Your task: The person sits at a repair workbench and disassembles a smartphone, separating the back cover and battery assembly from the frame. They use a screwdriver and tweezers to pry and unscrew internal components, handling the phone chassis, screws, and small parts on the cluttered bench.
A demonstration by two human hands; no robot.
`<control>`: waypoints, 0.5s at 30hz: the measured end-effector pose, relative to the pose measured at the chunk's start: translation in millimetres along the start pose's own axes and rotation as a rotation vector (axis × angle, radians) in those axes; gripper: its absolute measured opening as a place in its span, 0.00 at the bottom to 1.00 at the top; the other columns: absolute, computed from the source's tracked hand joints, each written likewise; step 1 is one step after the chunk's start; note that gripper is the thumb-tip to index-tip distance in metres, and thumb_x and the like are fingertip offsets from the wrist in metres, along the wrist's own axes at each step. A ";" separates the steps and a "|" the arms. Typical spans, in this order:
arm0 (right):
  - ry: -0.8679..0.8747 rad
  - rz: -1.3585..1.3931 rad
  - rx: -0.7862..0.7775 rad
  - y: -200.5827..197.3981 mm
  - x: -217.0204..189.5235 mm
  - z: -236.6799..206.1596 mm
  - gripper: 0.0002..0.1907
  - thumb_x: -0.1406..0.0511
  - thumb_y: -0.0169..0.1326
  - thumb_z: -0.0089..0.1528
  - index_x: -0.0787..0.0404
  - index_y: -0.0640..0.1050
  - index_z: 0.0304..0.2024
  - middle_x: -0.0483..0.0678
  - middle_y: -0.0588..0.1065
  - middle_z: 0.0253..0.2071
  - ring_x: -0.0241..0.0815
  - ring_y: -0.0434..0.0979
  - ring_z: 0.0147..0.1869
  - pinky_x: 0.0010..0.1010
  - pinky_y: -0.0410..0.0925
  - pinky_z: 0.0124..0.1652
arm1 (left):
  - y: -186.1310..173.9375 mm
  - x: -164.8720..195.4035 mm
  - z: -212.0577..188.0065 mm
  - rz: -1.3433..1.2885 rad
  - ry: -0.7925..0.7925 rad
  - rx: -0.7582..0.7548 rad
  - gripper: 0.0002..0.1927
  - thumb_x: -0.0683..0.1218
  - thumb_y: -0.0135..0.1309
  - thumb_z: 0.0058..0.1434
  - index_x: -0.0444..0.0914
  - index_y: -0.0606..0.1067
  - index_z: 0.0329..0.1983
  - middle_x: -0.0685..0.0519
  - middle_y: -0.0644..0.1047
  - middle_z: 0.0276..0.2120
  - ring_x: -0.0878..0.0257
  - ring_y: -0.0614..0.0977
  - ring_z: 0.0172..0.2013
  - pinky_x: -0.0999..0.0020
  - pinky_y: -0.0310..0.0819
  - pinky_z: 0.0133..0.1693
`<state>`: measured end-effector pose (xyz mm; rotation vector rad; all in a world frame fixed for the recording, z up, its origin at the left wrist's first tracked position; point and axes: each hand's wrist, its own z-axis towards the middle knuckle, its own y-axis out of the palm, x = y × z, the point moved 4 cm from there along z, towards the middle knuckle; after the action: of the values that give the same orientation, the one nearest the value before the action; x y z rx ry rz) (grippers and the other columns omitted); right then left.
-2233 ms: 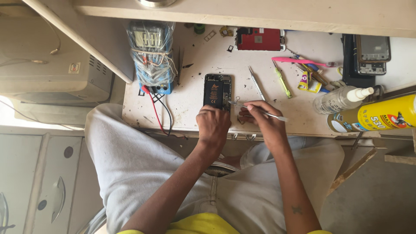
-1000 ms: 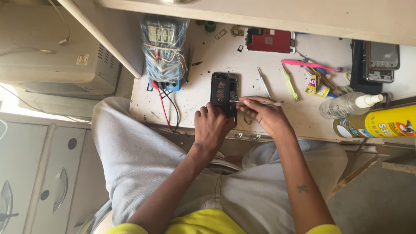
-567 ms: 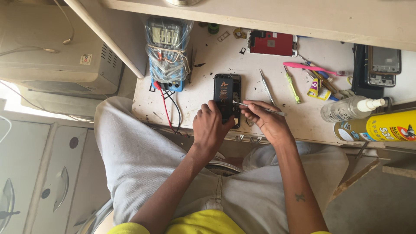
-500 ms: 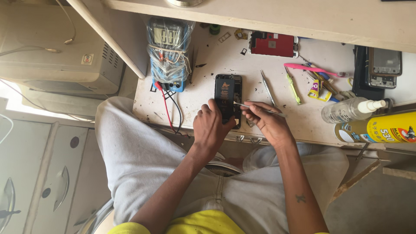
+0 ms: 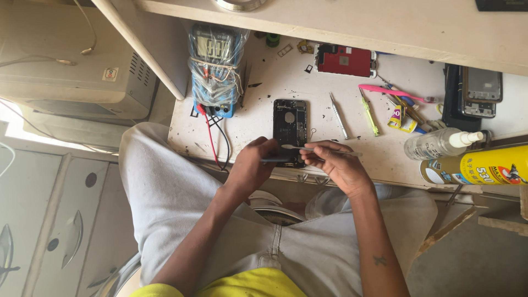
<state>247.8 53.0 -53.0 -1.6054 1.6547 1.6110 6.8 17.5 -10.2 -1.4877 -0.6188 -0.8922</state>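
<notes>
- Black, opened phone (image 5: 290,127) lies at the centre of the frame on the white workbench (image 5: 352,154), near its front edge.
- Left hand (image 5: 250,168) pins the phone's lower end, fingers closed on it.
- Right hand (image 5: 335,165) pinches a thin metal pry tool (image 5: 322,150), tip at the phone's lower edge.
- Likely step: prying inside the case; the next move calls for light, steady leverage.

A: How many hands are at the bench?
B: Two: a left hand (image 5: 250,168) and a right hand (image 5: 336,165).
A: And opened phones?
B: One black opened phone (image 5: 290,127) in front, plus one red screen panel (image 5: 345,60) farther back.
A: Meters?
B: One plastic-wrapped multimeter (image 5: 215,69).
A: Containers on the right?
B: One clear spray bottle (image 5: 440,144) and one yellow can (image 5: 484,168).
</notes>
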 end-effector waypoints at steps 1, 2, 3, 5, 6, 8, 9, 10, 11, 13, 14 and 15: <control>0.004 -0.003 0.008 -1.6 0.0 -1.1 0.16 0.66 0.56 0.65 0.71 0.80 0.52 0.58 0.81 0.47 0.47 0.81 0.51 0.40 0.72 0.55 | -1.8 3.3 -2.3 0.036 0.043 0.004 0.11 0.35 0.57 0.58 0.38 0.76 0.43 0.47 0.79 0.41 0.46 0.81 0.45 0.54 0.76 0.46; -0.006 -0.001 0.029 -3.7 -0.5 -2.3 0.16 0.66 0.56 0.66 0.71 0.80 0.52 0.58 0.81 0.48 0.48 0.81 0.51 0.40 0.72 0.55 | -3.8 7.6 -3.7 0.078 0.116 0.000 0.15 0.35 0.57 0.52 0.38 0.75 0.43 0.46 0.79 0.41 0.45 0.80 0.44 0.53 0.76 0.45; -0.018 -0.002 0.049 -6.4 -1.7 -4.1 0.15 0.66 0.56 0.66 0.71 0.79 0.52 0.58 0.80 0.48 0.48 0.81 0.51 0.40 0.72 0.55 | -5.6 12.1 -4.7 0.119 0.191 -0.003 0.19 0.35 0.58 0.45 0.37 0.74 0.43 0.46 0.79 0.40 0.43 0.80 0.43 0.53 0.75 0.44; -0.050 0.007 0.089 -12.2 -5.1 -7.5 0.15 0.65 0.56 0.67 0.71 0.79 0.51 0.58 0.80 0.48 0.48 0.80 0.51 0.39 0.72 0.55 | -9.7 19.1 -5.5 0.144 0.287 0.005 0.23 0.35 0.59 0.41 0.36 0.72 0.43 0.45 0.79 0.41 0.42 0.80 0.43 0.52 0.75 0.44; -0.068 0.018 0.109 -15.3 -6.8 -10.8 0.15 0.65 0.55 0.67 0.71 0.80 0.51 0.58 0.80 0.48 0.47 0.80 0.52 0.39 0.72 0.56 | -12.5 21.2 -6.9 0.127 0.306 0.013 0.22 0.35 0.60 0.43 0.35 0.71 0.43 0.44 0.78 0.41 0.42 0.80 0.44 0.52 0.75 0.44; -0.098 0.048 0.140 -20.9 -9.5 -15.5 0.15 0.65 0.55 0.67 0.71 0.79 0.52 0.57 0.80 0.48 0.47 0.80 0.53 0.38 0.71 0.56 | -15.6 22.7 -7.5 0.096 0.269 0.011 0.20 0.36 0.62 0.47 0.35 0.71 0.44 0.44 0.78 0.42 0.42 0.80 0.44 0.53 0.75 0.44; -0.112 0.069 0.150 -22.8 -10.4 -16.1 0.15 0.66 0.55 0.68 0.70 0.79 0.52 0.57 0.80 0.48 0.47 0.80 0.53 0.38 0.71 0.56 | -16.9 21.7 -6.9 0.084 0.213 0.002 0.20 0.38 0.63 0.49 0.35 0.72 0.45 0.44 0.79 0.41 0.43 0.81 0.44 0.53 0.75 0.44; -0.125 0.091 0.160 -24.3 -10.6 -16.4 0.14 0.66 0.55 0.68 0.70 0.79 0.52 0.57 0.79 0.48 0.47 0.80 0.53 0.37 0.71 0.55 | -18.3 20.5 -6.6 0.073 0.157 -0.008 0.19 0.39 0.65 0.51 0.35 0.73 0.45 0.44 0.79 0.41 0.44 0.81 0.44 0.53 0.75 0.44; -0.128 0.102 0.171 -25.7 -10.7 -16.6 0.14 0.66 0.55 0.68 0.70 0.78 0.52 0.57 0.79 0.48 0.47 0.80 0.53 0.37 0.71 0.55 | -22.7 21.9 -6.9 0.039 0.172 0.051 0.21 0.37 0.63 0.50 0.35 0.74 0.48 0.43 0.79 0.43 0.44 0.81 0.44 0.55 0.76 0.45; -0.135 0.123 0.195 -28.3 -11.0 -16.8 0.15 0.66 0.55 0.68 0.70 0.78 0.53 0.58 0.79 0.48 0.47 0.79 0.52 0.36 0.71 0.56 | -32.6 25.1 -7.8 -0.032 0.203 0.168 0.25 0.34 0.59 0.48 0.35 0.75 0.52 0.42 0.79 0.46 0.45 0.82 0.45 0.57 0.78 0.46; -0.136 0.127 0.209 -29.4 -10.7 -17.2 0.15 0.66 0.56 0.67 0.70 0.78 0.53 0.58 0.79 0.48 0.47 0.79 0.52 0.36 0.71 0.55 | -36.9 26.6 -9.1 -0.075 0.203 0.203 0.24 0.34 0.60 0.49 0.34 0.75 0.53 0.42 0.79 0.47 0.46 0.83 0.46 0.58 0.79 0.47; -0.136 0.130 0.221 -30.0 -10.0 -16.9 0.15 0.66 0.56 0.67 0.70 0.78 0.53 0.58 0.79 0.47 0.46 0.79 0.52 0.37 0.72 0.55 | -41.9 28.4 -11.1 -0.117 0.204 0.241 0.24 0.34 0.60 0.51 0.33 0.75 0.53 0.42 0.79 0.48 0.46 0.83 0.46 0.59 0.79 0.47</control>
<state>283.7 51.7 -53.6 -1.2766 1.8247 1.4990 -13.2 8.3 36.7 -1.1389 -0.6425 -1.0077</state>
